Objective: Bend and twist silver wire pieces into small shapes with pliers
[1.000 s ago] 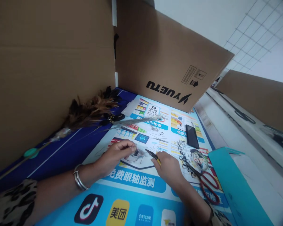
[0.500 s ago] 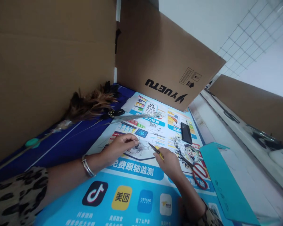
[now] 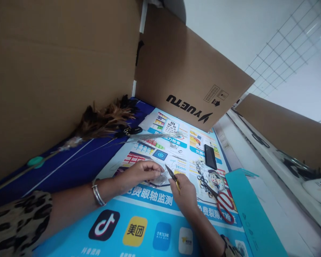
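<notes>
My left hand (image 3: 139, 172), with metal bangles on the wrist, pinches a small wire piece (image 3: 158, 178) against the printed poster (image 3: 149, 228). The fingers are closed on it. My right hand (image 3: 183, 191) grips slim yellow-handled pliers (image 3: 172, 175), whose dark tips point up-left toward the wire piece and almost touch it. Both hands rest low on the poster, close together.
Red-handled scissors (image 3: 222, 203), a pile of small dark wire rings (image 3: 203, 175) and a black phone (image 3: 209, 156) lie to the right. A bundle of straight wires (image 3: 155, 136) and a feather duster (image 3: 101, 123) lie behind. Cardboard walls (image 3: 56, 71) stand left and behind; a teal folder (image 3: 251, 214) is at right.
The pliers' tips have closed in on the wire piece under my left fingers. The camera has shifted slightly, and both hands stay in about the same spot.
</notes>
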`<state>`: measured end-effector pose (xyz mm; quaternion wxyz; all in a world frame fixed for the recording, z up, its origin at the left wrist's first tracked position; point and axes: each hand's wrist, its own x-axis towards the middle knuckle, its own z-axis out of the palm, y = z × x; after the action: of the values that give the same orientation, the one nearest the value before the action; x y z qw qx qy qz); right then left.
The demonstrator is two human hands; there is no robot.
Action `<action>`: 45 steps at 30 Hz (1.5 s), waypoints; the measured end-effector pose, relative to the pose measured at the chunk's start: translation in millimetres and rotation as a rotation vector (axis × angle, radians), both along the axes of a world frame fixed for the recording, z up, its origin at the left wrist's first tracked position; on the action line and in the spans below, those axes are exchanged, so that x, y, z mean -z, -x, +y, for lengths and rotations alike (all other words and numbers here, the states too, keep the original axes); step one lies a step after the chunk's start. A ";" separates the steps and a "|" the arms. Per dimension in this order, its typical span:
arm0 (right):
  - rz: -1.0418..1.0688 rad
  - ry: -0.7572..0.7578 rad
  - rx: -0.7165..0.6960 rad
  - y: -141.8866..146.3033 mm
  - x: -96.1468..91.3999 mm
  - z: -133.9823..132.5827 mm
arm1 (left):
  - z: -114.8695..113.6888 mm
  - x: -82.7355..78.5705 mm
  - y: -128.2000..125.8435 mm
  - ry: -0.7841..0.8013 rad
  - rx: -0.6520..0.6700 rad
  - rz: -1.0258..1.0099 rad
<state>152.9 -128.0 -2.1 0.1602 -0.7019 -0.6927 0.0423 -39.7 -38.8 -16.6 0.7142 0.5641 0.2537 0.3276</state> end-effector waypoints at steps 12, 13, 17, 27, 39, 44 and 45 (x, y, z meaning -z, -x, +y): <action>0.030 -0.042 -0.086 4.5 3.8 -3.0 | 6.5 9.1 3.2 0.088 0.053 -0.009; 0.041 -0.042 -0.096 3.8 3.8 -3.3 | 6.9 9.0 4.6 0.116 0.060 -0.027; 0.121 -0.022 -0.152 -2.0 5.0 -4.5 | 6.2 5.1 8.8 0.224 0.125 -0.182; 0.166 0.002 -0.237 -5.4 6.3 -4.8 | 4.4 3.9 7.9 0.363 0.133 -0.377; 0.102 -0.016 -0.219 -0.7 3.6 -4.3 | 4.3 10.2 8.9 0.340 0.192 -0.300; 0.066 0.044 -0.177 2.9 3.0 -6.7 | 3.4 8.3 8.5 0.319 0.172 -0.284; 0.070 0.054 -0.174 3.2 2.8 -7.2 | 3.5 7.8 8.5 0.313 0.169 -0.281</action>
<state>149.7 -135.2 -4.9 0.1611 -0.6413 -0.7437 0.0990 -48.2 -35.3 -24.4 0.8462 0.4145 0.1511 0.2988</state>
